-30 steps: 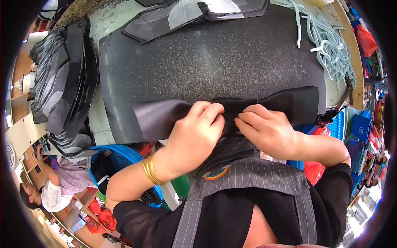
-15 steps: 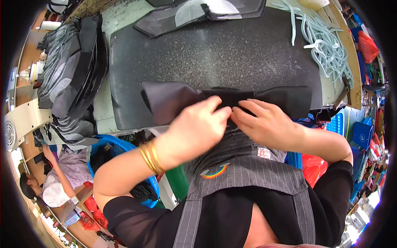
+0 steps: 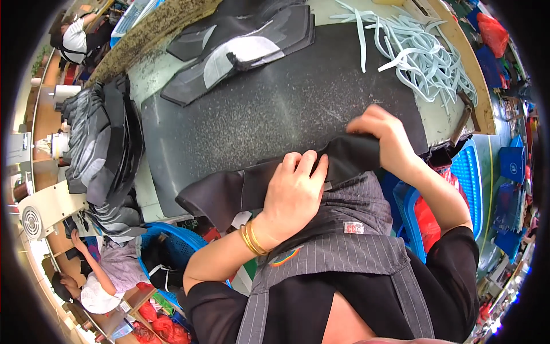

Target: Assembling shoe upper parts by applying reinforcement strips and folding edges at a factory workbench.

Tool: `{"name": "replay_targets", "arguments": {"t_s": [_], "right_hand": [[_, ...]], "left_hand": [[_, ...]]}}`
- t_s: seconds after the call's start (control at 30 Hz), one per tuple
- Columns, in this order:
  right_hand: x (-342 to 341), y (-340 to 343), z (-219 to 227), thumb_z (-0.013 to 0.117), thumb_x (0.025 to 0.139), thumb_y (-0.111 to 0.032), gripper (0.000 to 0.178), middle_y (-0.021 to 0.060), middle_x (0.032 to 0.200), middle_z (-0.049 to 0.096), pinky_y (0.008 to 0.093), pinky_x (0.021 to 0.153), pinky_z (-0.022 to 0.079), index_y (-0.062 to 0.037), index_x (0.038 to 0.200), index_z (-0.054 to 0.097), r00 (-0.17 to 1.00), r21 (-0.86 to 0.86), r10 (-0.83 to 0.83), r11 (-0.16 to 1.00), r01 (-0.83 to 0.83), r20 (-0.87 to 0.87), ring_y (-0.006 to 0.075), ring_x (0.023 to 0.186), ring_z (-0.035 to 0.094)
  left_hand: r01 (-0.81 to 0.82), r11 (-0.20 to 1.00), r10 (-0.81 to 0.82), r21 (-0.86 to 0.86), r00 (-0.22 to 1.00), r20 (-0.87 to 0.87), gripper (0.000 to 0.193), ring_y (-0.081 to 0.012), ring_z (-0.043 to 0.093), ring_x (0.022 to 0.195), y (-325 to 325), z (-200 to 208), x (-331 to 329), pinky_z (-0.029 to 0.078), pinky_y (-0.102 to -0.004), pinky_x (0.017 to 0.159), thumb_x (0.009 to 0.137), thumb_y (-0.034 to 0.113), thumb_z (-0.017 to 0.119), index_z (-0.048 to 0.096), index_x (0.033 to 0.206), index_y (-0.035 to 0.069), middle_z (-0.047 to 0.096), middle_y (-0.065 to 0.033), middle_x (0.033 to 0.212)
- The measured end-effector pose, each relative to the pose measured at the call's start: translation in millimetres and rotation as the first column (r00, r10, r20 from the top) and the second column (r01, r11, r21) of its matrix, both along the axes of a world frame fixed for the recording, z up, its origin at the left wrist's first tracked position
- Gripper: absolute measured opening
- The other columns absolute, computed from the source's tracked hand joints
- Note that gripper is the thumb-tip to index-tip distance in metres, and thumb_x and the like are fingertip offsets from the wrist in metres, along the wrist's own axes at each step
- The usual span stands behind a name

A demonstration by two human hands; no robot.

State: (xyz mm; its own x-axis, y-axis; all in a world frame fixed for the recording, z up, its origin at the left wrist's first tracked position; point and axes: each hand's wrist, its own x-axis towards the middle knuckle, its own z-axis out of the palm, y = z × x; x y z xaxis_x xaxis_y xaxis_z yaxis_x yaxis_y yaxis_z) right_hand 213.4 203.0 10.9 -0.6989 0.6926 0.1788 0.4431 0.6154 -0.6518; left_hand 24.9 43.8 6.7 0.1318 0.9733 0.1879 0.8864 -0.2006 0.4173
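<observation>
A long folded piece of black fabric (image 3: 258, 184) lies slantwise over the near edge of the dark work mat (image 3: 229, 123), partly against my apron. My left hand (image 3: 295, 192), with gold bangles at the wrist, is closed on the middle of the fabric, its fingers bent over the top. At the right end, my right hand (image 3: 387, 137) curls over the fabric, fingertips by its far edge; the thumb is hidden. The left end of the fabric hangs past the mat's edge.
Stacked black and grey cut pieces (image 3: 235, 60) lie at the mat's far side, with another pile (image 3: 103, 149) at left. Pale blue strips (image 3: 427, 57) tangle at far right. Blue baskets (image 3: 177, 246) stand below the table. A co-worker (image 3: 100, 281) sits at lower left.
My hands have moved apart from the fabric's middle, the right one up to its right end. The fabric now slants, left end lower. The whole view has turned and shifted.
</observation>
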Motion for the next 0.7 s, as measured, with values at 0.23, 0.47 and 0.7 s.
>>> {"name": "replay_targets", "arguments": {"t_s": [0.23, 0.47, 0.7], "right_hand": [[-4.2, -2.7, -19.0, 0.069, 0.072, -0.003, 0.027, 0.0141, 0.083, 0.057, 0.0448, 0.069, 0.054, -0.003, 0.092, 0.051, 0.959, 0.171, 0.259, 0.946, -0.276, 0.117, 0.0378, 0.08, 0.063], [-5.8, -30.3, -25.5, 0.077, 0.086, -0.015, 0.025, 0.0143, 0.081, 0.058, 0.0425, 0.063, 0.05, -0.0034, 0.086, 0.055, 0.979, -0.082, -0.088, 0.994, 0.074, -0.186, 0.0337, 0.072, 0.061], [-5.1, -78.1, -31.5, 0.075, 0.083, -0.019, 0.051, 0.0192, 0.131, 0.06, 0.039, 0.097, 0.049, 0.0051, 0.127, 0.063, 0.992, 0.373, 0.109, 0.919, -0.128, 0.07, 0.0317, 0.109, 0.058]], "left_hand": [[-0.108, 0.994, 0.096, 0.034, 0.964, 0.247, 0.027, -0.0327, 0.06, 0.094, 18.5, -6.8, 14.4, 0.052, -0.0411, 0.085, 0.073, 0.007, 0.082, 0.07, 0.095, -0.003, 0.062, -0.016, 0.112], [-0.322, 0.924, 0.38, -0.205, 0.836, 0.397, 0.028, -0.0138, 0.046, 0.058, 25.3, -3.8, 0.9, 0.044, -0.0319, 0.055, 0.1, 0.017, 0.065, 0.059, 0.114, -0.007, 0.054, -0.0165, 0.067], [-0.276, 0.923, 0.378, -0.269, 0.777, 0.503, 0.021, -0.0471, 0.063, 0.076, 29.6, 16.4, 1.7, 0.048, -0.046, 0.064, 0.104, 0.017, 0.055, 0.059, 0.103, -0.003, 0.062, -0.0279, 0.08]]}}
